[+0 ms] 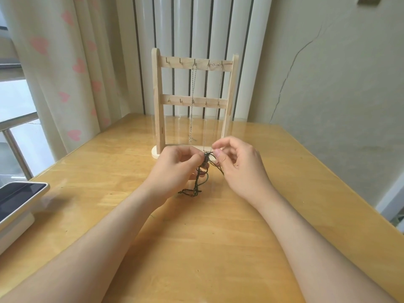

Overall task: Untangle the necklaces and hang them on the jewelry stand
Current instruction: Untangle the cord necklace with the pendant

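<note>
A wooden jewelry stand (158,101) with two hooked crossbars stands upright at the back of the table. A silver twisted chain (192,101) hangs from its top bar, and a thinner chain (206,110) hangs beside it across two hooks. In front of the stand's base, my left hand (177,169) pinches the upper knot of a tangled dark green cord necklace (201,182). My right hand (238,165) pinches a strand of the same cord at its right side. The cord's lower loops trail down onto the tabletop.
The wooden table (196,248) carries a white device with a dark screen (17,204) at its left edge. A curtain with pink hearts (54,73) and a window are at the left, a white radiator (196,25) behind the stand.
</note>
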Demonstrator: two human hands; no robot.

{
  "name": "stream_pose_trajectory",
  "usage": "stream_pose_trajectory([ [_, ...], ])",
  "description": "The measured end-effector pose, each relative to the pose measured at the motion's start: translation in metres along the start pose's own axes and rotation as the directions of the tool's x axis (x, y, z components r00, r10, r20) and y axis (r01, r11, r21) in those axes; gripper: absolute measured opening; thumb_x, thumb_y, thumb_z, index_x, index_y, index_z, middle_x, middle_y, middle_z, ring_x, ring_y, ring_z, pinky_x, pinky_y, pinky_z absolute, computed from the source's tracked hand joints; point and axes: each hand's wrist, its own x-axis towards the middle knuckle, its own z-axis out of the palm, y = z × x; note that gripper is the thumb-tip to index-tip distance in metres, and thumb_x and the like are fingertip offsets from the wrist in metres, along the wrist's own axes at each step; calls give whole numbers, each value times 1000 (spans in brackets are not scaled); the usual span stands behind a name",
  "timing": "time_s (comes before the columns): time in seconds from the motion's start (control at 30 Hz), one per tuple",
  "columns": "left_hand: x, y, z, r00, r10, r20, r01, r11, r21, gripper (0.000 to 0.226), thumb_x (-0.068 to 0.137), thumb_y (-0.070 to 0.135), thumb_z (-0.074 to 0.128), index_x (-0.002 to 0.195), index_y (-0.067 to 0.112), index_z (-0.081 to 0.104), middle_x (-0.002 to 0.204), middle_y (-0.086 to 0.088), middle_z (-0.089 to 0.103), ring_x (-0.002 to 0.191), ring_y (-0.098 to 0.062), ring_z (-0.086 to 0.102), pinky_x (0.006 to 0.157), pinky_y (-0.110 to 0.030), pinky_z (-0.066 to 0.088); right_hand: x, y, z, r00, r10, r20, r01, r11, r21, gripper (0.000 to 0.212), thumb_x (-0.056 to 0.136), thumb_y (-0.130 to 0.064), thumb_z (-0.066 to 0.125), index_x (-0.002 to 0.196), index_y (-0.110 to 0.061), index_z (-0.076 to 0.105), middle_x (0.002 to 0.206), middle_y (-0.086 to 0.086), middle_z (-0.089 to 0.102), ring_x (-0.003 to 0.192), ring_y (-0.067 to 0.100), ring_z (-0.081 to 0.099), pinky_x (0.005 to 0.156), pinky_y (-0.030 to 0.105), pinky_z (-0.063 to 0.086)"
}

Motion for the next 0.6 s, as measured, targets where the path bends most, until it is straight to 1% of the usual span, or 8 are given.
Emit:
stream_pose_trajectory([
  [0.1, 2, -1, 0, 1000, -13, 19, 14, 998, -63, 24, 108, 21, 61, 98, 4, 75, 95, -9, 80, 70, -10, 69, 89, -46, 65, 1, -1, -2, 999, -21, -41, 23, 999, 29, 26, 99, -4, 61, 91, -29, 67, 80, -6, 72, 75, 18, 68, 66, 28, 51],
  [0.17, 3, -2, 0, 999, -15, 41, 19, 995, -97, 25, 110, 19, 59, 99, 3, 74, 90, -9, 78, 72, -10, 67, 85, -41, 66, 1, -2, -3, 999, -20, -41, 21, 1000, 16, 32, 95, 0, 60, 82, -27, 71, 80, -9, 72, 72, 22, 64, 61, 24, 47],
  [0.23, 3, -2, 0, 998, -20, 65, 28, 993, -118, 22, 110, 18, 58, 100, 7, 74, 86, -6, 74, 75, -14, 66, 84, -37, 65, 0, -3, -2, 999, -21, -33, 21, 1000, -6, 33, 93, -1, 61, 80, -28, 76, 84, -10, 73, 73, 18, 63, 61, 18, 44],
  [0.3, 3, -2, 0, 996, -31, 85, 42, 991, -125, 21, 111, 14, 55, 105, 7, 73, 85, -5, 70, 77, -18, 66, 85, -38, 65, -1, -3, 0, 998, -50, -46, 48, 998, -39, 32, 90, -1, 66, 81, -28, 79, 88, -10, 72, 77, 13, 65, 64, 16, 45],
  [0.37, 4, -3, 0, 994, -38, 100, 51, 990, -130, 21, 112, 10, 51, 109, 3, 71, 86, -6, 69, 77, -22, 66, 85, -39, 64, -1, -3, 0, 996, -59, -73, 57, 998, -29, 28, 85, -1, 67, 83, -27, 76, 87, -10, 71, 79, 12, 67, 69, 24, 53],
  [0.43, 3, -2, 1, 992, -35, 120, 53, 988, -146, 20, 112, 11, 52, 110, 3, 70, 89, -6, 71, 78, -23, 68, 84, -37, 65, 0, -4, -2, 994, -48, -102, 46, 999, -16, 26, 83, -2, 66, 87, -27, 70, 84, -9, 71, 82, 11, 68, 73, 30, 55],
  [0.53, 1, -2, 2, 990, -48, 132, 77, 972, -221, 19, 111, 17, 56, 113, 2, 68, 95, -8, 73, 80, -25, 72, 86, -44, 66, 1, -1, -4, 988, -39, -151, 32, 998, -46, 25, 87, -5, 68, 94, -29, 67, 95, -9, 69, 92, 8, 65, 77, 20, 47],
  [0.6, 0, -2, 2, 992, -75, 101, 101, 955, -278, 21, 111, 19, 55, 116, 1, 64, 96, -11, 71, 84, -30, 76, 82, -50, 67, 2, 0, -4, 980, -54, -189, 37, 995, -94, 24, 87, -7, 72, 91, -29, 66, 95, -5, 65, 90, 7, 62, 77, 16, 43],
])
